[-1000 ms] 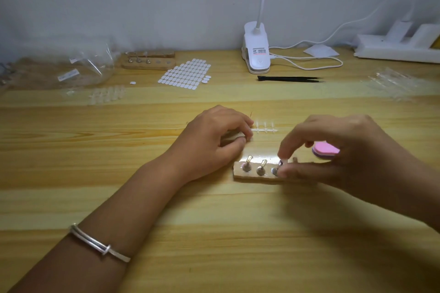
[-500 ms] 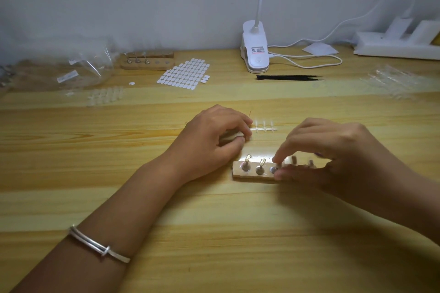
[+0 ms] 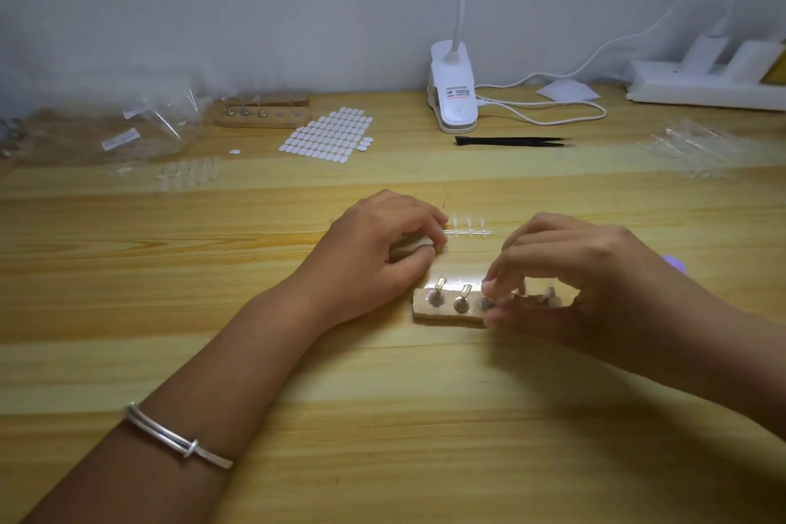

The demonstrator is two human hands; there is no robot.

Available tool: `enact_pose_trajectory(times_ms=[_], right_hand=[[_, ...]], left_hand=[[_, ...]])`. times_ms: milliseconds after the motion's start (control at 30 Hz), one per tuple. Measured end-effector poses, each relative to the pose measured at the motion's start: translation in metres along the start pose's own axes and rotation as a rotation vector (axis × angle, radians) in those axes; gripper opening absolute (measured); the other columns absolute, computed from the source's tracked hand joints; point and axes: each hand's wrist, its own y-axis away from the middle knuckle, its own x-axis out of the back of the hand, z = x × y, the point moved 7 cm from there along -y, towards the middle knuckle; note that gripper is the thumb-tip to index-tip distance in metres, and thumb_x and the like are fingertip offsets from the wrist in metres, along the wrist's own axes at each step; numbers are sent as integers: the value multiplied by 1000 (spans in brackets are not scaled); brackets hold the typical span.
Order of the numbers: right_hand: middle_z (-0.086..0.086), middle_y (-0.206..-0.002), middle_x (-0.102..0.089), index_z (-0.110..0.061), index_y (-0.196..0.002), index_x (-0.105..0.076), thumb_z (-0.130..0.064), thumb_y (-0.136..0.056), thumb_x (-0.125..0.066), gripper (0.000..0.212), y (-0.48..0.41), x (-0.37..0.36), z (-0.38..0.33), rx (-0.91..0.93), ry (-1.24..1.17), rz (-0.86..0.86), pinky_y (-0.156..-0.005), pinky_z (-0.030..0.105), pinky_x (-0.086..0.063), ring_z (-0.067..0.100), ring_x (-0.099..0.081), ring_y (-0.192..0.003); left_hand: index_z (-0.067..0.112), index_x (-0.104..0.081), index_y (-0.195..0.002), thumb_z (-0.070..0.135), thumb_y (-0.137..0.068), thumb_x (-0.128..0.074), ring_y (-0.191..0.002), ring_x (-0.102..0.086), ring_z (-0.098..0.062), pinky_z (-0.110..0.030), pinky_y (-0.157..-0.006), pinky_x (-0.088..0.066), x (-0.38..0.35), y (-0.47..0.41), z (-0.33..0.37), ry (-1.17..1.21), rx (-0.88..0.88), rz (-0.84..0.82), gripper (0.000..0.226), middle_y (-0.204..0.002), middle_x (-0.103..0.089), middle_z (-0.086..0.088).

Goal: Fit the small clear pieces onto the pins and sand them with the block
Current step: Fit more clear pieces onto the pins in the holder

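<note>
A small wooden pin holder [image 3: 442, 314] lies on the desk with several metal pins; its two left pins [image 3: 438, 294] stand free. My right hand [image 3: 582, 281] hovers over the holder's right half, thumb and forefinger pinching at the third pin; the small clear piece there is blurred. My left hand [image 3: 378, 255] rests on the desk left of the holder, its fingers curled round the end of a strip of clear pieces [image 3: 468, 231]. A sliver of the pink-purple sanding block [image 3: 676, 264] shows behind my right hand.
At the back stand a white clip lamp [image 3: 453, 94] with its cable, black tweezers [image 3: 514, 140], a sheet of white stickers [image 3: 327, 138], a second wooden pin holder [image 3: 261, 115], clear bags [image 3: 140, 128] and more clear strips [image 3: 701, 147]. A power strip [image 3: 706, 85] sits far right.
My right hand has shifted a little over the holder and now covers most of the sanding block; its fingertips stay at the third pin. My left hand has not moved.
</note>
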Motion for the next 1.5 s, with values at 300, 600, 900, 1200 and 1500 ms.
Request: enact_pose_trajectory(times_ms=[300,600,900,1200,1500], right_hand=[[-24,-102,-66,-41,-99,-72,-39,-76,-75,23,2,11,21,-198,-180,-97,-74,41,-59,8,-60,-107],[-28,-91,-67,-35,-96,-75,-39,-84,-65,16,-4,28,18,-107,-83,-4,-69,14,-48,3,-61,-98],[-15,-96,-65,-26,-99,-75,-41,-75,-84,30,-75,-3,44,-134,124,-236,-88,20,-39,0,-51,-98],[-12,-92,-74,-22,-83,-80,-27,-80,-79,6,-77,-10,57,-110,13,-122,-91,38,-48,9,-62,-97],[2,-85,-71,-16,-83,-80,-22,-81,-83,7,-72,-12,54,-1,126,65,-88,43,-49,24,-63,-101]], left_hand=[[11,-71,-100,7,-84,-66,-115,-59,-14,-42,-97,-46,3,2,0,57,15,19,17,-119,-66,3],[9,-74,-94,5,-71,-47,-113,-57,-13,-37,-100,-44,7,4,7,150,64,16,35,-115,-66,1],[12,-78,-101,2,-75,-44,-103,-64,-19,-46,-92,-47,9,3,-7,-86,47,27,44,-107,-72,3],[13,-76,-99,-2,-79,-51,-103,-65,-20,-38,-86,-43,7,0,1,-192,-37,-4,35,-108,-72,5],[13,-75,-100,2,-78,-49,-103,-64,-18,-37,-88,-43,6,1,1,-197,-31,-17,36,-110,-72,6]])
